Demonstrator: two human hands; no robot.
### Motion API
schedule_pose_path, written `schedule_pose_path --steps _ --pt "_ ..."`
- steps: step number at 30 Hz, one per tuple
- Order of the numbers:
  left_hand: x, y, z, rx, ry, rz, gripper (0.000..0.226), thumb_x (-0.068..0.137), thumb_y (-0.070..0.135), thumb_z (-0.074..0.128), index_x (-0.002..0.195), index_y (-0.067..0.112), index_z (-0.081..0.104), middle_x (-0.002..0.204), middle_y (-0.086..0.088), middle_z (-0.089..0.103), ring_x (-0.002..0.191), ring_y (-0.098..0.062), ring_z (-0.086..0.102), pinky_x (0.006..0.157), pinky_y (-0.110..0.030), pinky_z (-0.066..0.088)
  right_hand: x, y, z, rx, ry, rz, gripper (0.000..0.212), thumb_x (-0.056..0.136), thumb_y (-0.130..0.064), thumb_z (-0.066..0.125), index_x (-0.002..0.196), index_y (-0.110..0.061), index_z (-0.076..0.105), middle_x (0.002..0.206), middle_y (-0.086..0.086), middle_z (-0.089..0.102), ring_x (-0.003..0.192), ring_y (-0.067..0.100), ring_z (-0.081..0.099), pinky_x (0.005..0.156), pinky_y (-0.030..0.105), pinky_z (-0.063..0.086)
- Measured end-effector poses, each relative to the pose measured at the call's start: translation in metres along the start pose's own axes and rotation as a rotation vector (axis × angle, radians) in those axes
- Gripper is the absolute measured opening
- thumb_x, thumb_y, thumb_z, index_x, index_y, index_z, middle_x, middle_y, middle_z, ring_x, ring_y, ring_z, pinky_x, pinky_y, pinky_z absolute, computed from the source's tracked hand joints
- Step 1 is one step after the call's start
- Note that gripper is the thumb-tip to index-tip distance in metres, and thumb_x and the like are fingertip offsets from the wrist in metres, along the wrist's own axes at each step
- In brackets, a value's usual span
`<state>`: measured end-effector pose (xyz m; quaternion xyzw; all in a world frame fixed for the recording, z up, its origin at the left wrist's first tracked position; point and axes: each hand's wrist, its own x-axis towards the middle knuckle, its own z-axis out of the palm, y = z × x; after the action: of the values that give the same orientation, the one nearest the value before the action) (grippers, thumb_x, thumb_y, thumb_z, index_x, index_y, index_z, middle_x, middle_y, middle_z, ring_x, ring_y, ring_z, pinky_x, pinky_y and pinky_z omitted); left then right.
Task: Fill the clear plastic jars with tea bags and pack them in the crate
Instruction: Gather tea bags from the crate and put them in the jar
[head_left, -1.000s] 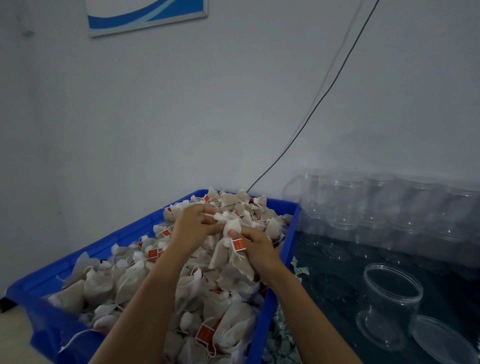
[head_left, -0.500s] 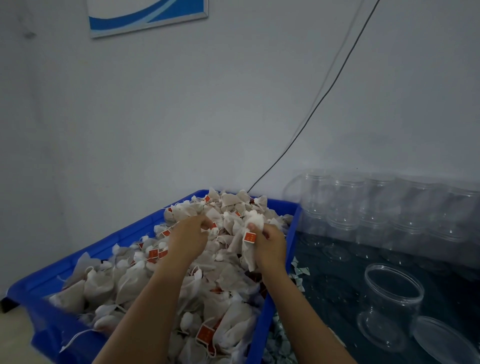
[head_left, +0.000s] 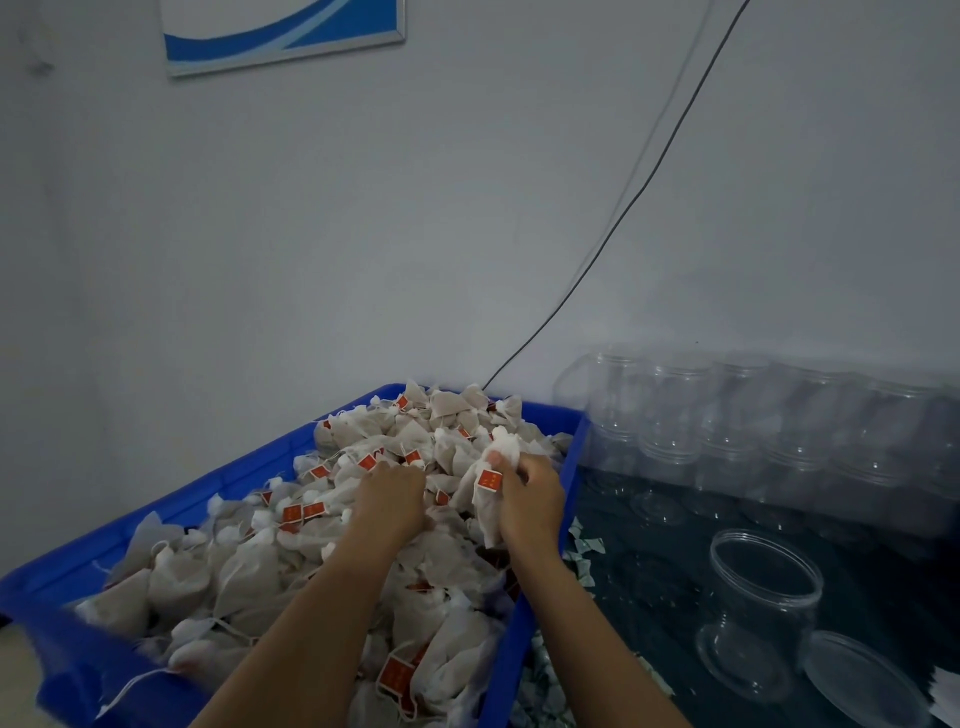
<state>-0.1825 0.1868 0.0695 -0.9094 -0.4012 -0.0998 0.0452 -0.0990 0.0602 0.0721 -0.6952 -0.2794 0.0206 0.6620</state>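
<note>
Right now a small bunch of tea bags (head_left: 488, 491) w/ a red tag is held in the right hand (head_left: 530, 499), fingers curled round it, just above the heap of loose tea bags (head_left: 291, 561) at the right side of the blue tray (head_left: 171, 506). The left hand (head_left: 387, 499) is pressed palm-down into the heap nearby; its fingers are hidden in the bags, so whether anything is gripped can't be told.

The open clear jar (head_left: 761, 613) stands empty on the dark tabletop (head_left: 649, 582), to the right of the tray, w/ its lid (head_left: 862, 680) laid flat just beside it. Stacked empty jars (head_left: 753, 431) are lined up along the wall behind. A few stray paper scraps (head_left: 584, 558) lie beside the tray edge. No crate for packing is seen.

Risk, as judged from here: strings and tags are tangled across the heap, so extra bags could be dragged over the tray rim and dropped on the tabletop when the bunch is carried across. The light empty jar could also be tipped by a careless drop-in, since it isn't steadied by either hand.
</note>
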Motion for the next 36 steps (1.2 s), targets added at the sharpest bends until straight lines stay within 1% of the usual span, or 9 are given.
schedule_pose_path --steps 5,9,13,16,21,24,27,31,36 --pt "-0.007 0.003 -0.011 0.082 0.157 0.072 0.024 0.094 0.036 0.056 0.11 0.018 0.06 0.116 -0.004 0.062 0.109 -0.02 0.055 0.098 -0.034 0.041 -0.001 -0.004 -0.002 0.086 -0.044 0.029 0.022 0.094 -0.034 0.058 0.095 -0.012 0.064 0.095 0.0 0.064 0.081 0.005 0.059 0.062 0.009 0.042" --pt "-0.023 0.015 -0.03 -0.334 0.248 0.047 0.015 0.097 0.035 0.051 0.099 0.02 0.05 0.093 0.003 0.061 0.08 -0.011 0.056 0.071 -0.023 0.043 -0.009 -0.015 -0.013 0.309 -0.103 0.055 0.023 0.094 -0.027 0.058 0.103 -0.008 0.067 0.09 0.0 0.066 0.082 0.01 0.063 0.069 0.019 0.053" --pt "-0.034 0.034 -0.054 -0.649 0.351 0.115 0.012 0.096 0.031 0.054 0.089 0.023 0.048 0.08 0.01 0.057 0.073 -0.008 0.056 0.061 -0.02 0.04 -0.016 -0.031 -0.048 0.354 -0.185 -0.028 0.017 0.093 -0.022 0.06 0.102 -0.011 0.07 0.099 0.011 0.07 0.09 0.023 0.066 0.08 0.034 0.056" --pt "-0.036 0.054 -0.077 -0.774 0.42 0.168 0.012 0.093 0.026 0.06 0.089 0.023 0.049 0.078 0.017 0.053 0.071 0.002 0.051 0.058 -0.016 0.035 -0.013 -0.043 -0.095 0.354 -0.218 -0.034 0.019 0.092 -0.02 0.061 0.102 -0.008 0.071 0.096 0.012 0.071 0.084 0.02 0.065 0.076 0.034 0.054" --pt "-0.03 0.109 -0.111 -1.199 0.17 0.178 0.011 0.092 0.011 0.06 0.103 0.012 0.058 0.093 -0.005 0.064 0.072 -0.013 0.06 0.058 -0.02 0.051 -0.007 -0.048 -0.185 0.242 -0.253 -0.072 0.015 0.092 -0.02 0.059 0.095 -0.014 0.072 0.089 0.003 0.074 0.077 0.014 0.069 0.063 0.025 0.056" --pt "-0.031 0.152 -0.125 -1.438 -0.082 0.207 0.021 0.096 0.01 0.055 0.111 0.0 0.065 0.098 -0.016 0.064 0.082 -0.02 0.059 0.076 -0.027 0.053 0.0 -0.042 -0.233 0.143 -0.211 -0.136 0.019 0.093 -0.016 0.057 0.097 -0.005 0.072 0.092 0.009 0.073 0.078 0.016 0.069 0.065 0.024 0.055" --pt "-0.04 0.197 -0.127 -1.489 -0.181 0.29 0.027 0.102 0.012 0.043 0.11 0.007 0.068 0.096 -0.008 0.059 0.086 -0.018 0.054 0.076 -0.025 0.047 0.004 -0.032 -0.271 0.102 -0.193 -0.143 0.021 0.092 -0.017 0.058 0.095 -0.003 0.073 0.091 0.013 0.073 0.078 0.017 0.067 0.071 0.026 0.054" --pt "-0.058 0.251 -0.116 -1.314 -0.227 0.471 0.034 0.104 0.019 0.035 0.106 0.018 0.068 0.097 0.0 0.057 0.088 -0.014 0.053 0.071 -0.023 0.046 0.005 -0.02 -0.298 0.103 -0.173 -0.118 0.021 0.086 -0.025 0.061 0.091 -0.011 0.075 0.084 0.004 0.074 0.074 0.013 0.068 0.065 0.019 0.052" --pt "-0.068 0.284 -0.094 -1.437 -0.23 0.608 0.019 0.097 0.027 0.052 0.086 0.023 0.067 0.078 0.011 0.065 0.066 0.005 0.06 0.059 -0.008 0.048 0.011 -0.006 -0.313 0.083 -0.169 -0.093 0.023 0.088 -0.024 0.061 0.096 -0.005 0.073 0.087 0.012 0.073 0.073 0.013 0.067 0.068 0.019 0.053"
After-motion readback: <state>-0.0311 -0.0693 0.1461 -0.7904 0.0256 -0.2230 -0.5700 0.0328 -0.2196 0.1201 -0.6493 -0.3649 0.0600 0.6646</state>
